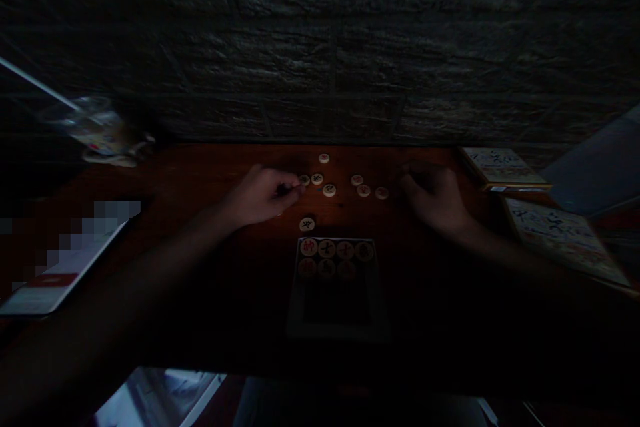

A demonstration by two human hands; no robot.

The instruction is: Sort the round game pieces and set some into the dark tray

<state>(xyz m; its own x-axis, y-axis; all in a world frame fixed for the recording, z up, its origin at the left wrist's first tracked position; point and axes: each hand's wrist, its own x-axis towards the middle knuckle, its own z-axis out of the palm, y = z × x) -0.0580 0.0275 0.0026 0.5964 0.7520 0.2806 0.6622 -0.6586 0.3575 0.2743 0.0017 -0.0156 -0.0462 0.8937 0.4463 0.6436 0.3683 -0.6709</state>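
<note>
Round game pieces with red or black characters lie loose on the dark wooden table (200, 170), among them a red one (324, 158) at the back and a black one (307, 223) nearer me. My left hand (267, 193) has its fingers pinched beside a black piece (305, 180); what they hold, if anything, is too small to tell. My right hand (434, 195) is curled over the table, right of a dim piece (381, 193), its fingertips in shadow. In front of me an open box (296, 310) holds several pieces in two rows at its far end.
At the left are a plastic cup (103, 130) with a straw and a partly pixelated screen (75, 277). Two flat patterned boxes (503, 163) (563, 233) lie at the right. A rough stone wall (330, 60) rises behind the table.
</note>
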